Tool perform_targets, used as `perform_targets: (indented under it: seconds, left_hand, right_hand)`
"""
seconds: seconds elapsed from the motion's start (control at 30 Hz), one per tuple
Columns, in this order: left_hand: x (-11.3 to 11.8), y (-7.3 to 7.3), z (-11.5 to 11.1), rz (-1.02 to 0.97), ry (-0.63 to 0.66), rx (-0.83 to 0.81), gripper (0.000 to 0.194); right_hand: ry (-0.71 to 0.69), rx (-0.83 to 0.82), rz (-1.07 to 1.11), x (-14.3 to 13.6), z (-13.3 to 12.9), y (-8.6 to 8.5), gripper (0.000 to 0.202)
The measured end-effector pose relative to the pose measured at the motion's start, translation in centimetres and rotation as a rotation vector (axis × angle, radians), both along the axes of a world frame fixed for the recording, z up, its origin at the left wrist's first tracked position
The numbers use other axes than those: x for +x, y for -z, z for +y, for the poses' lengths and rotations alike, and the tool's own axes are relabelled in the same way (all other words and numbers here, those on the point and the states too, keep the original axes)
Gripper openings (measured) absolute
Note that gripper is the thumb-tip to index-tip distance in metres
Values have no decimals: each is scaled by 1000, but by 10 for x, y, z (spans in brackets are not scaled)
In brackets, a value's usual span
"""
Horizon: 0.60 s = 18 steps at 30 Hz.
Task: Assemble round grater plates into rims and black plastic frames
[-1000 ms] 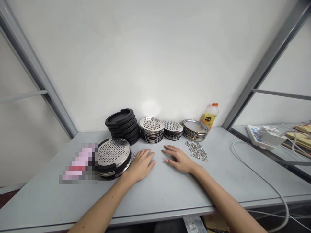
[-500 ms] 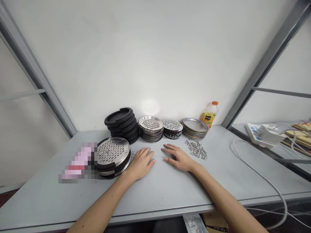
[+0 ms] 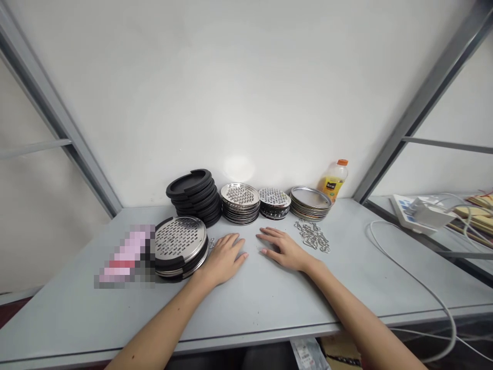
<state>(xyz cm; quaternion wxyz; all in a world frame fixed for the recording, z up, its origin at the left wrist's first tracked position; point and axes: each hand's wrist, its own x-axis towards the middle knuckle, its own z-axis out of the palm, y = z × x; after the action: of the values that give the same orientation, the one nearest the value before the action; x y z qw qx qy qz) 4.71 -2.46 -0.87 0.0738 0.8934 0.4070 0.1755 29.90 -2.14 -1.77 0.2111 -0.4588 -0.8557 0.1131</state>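
My left hand [image 3: 224,258] lies flat, palm down, on the grey table [image 3: 269,303], holding nothing. Just to its left sits a round assembled piece [image 3: 180,245]: a perforated steel disc in a black ring. My right hand [image 3: 284,247] also rests flat and empty, fingers pointing left. A heap of small metal clips [image 3: 313,237] lies just right of it. Along the wall stand a stack of black rings [image 3: 194,196], a stack of perforated steel discs [image 3: 240,203], a smaller perforated stack [image 3: 274,203] and a stack of plain steel plates [image 3: 310,203].
An orange-capped juice bottle [image 3: 333,180] stands behind the plates. A blurred pink object [image 3: 125,256] lies at the left. A white cable [image 3: 408,277] runs over the table's right side to a power strip [image 3: 418,213]. Slanted grey frame bars [image 3: 421,100] rise at both sides.
Both hands stay flat in the same place. Only the view has shifted very slightly.
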Motion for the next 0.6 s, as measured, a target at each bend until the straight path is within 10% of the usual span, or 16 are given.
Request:
perform_targets:
  seconds: [0.6]
  left_hand:
    - [1,-3,-3,9,-24,10,36]
  right_hand:
    - [2,18,7,-3,-1,-2,50]
